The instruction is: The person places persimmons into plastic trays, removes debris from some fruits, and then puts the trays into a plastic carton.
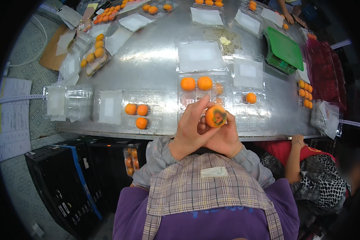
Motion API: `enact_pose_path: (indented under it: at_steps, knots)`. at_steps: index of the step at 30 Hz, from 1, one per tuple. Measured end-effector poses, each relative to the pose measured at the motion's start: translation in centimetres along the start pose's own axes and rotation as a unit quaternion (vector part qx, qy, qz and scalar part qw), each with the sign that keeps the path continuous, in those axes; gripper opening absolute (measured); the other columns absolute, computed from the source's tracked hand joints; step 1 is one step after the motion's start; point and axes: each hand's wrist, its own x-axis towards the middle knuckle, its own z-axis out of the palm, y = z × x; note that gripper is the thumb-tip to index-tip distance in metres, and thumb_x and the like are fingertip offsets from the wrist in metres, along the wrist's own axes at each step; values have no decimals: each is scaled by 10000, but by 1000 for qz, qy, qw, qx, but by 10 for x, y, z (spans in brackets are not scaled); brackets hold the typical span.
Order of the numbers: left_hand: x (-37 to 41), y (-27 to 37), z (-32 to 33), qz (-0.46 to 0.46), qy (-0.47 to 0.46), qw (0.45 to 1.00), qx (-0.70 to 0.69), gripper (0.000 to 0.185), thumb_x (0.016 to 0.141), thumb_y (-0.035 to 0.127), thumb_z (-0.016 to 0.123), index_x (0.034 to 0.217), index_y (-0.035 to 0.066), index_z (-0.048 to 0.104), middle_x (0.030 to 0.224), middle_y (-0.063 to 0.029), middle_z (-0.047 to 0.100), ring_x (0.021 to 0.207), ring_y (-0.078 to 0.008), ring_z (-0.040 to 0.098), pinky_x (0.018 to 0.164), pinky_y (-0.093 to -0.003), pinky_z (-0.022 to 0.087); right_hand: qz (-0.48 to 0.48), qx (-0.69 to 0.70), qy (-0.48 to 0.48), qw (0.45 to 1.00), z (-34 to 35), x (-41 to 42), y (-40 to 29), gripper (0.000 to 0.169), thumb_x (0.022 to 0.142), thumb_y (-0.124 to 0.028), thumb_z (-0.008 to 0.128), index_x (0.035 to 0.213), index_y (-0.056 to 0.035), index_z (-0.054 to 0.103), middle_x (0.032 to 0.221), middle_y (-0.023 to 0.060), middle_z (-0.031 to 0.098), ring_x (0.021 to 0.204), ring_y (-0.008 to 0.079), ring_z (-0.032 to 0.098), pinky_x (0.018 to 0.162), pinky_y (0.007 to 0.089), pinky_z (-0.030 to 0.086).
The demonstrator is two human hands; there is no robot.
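In front of my apron, both hands are around an orange persimmon [215, 115], its leafy calyx turned towards me. My left hand [188, 130] has its thumb below the fruit and its index finger reaching up beside it. My right hand [228, 136] cups it from the right and from behind. Just beyond my hands lies a clear plastic clamshell tray [195, 95], partly hidden by them, with a persimmon [188, 84] and another persimmon [204, 83] in its far row. Its open lid [201, 57] carries a white pad.
On the metal table [156, 66], a left tray [156, 105] holds three persimmons and a right tray [250, 115] holds one. Stacked clamshells [79, 102] stand far left. A green scale [285, 49] sits at right. Black crates [60, 186] are below left; another person's arm [294, 162] is right.
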Motion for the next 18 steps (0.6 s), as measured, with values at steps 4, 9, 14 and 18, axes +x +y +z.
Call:
enact_pose_path:
  at_steps: [4, 9, 14, 18]
  knots:
    - [-4, 2, -12, -95, -24, 993, -70, 966, 782, 99, 892, 1591, 28, 369, 1350, -142, 619, 1180, -270, 654, 991, -370, 535, -88, -238, 90, 963, 3, -6, -10, 653, 928, -512, 695, 1360, -32, 598, 1243, 67, 640, 1084, 162, 593, 984, 336, 494]
    - [-17, -17, -18, -286, 18, 930, -229, 887, 876, 108, 815, 1613, 30, 327, 1337, -116, 603, 1176, -218, 637, 1014, -359, 524, -178, -538, 168, 807, 16, -7, -27, 639, 807, -268, 874, 1353, -54, 621, 1246, 34, 643, 1053, 129, 616, 943, 306, 501]
    - [-21, -21, -23, -301, 27, 949, -92, 822, 860, 100, 805, 1575, 26, 406, 1227, -126, 640, 1121, -218, 628, 985, -369, 523, -278, -753, 191, 565, 31, -1, -37, 544, 719, -138, 871, 1221, -51, 680, 1148, 55, 665, 1040, 185, 627, 890, 312, 506]
    - [-24, -31, -25, -214, -73, 961, 161, 955, 757, 109, 860, 1593, 48, 402, 1262, -131, 642, 1142, -305, 604, 1013, -421, 512, -323, -806, 181, 461, 20, 5, -45, 538, 712, -141, 876, 1199, -26, 679, 1153, 115, 674, 1049, 278, 637, 928, 391, 527]
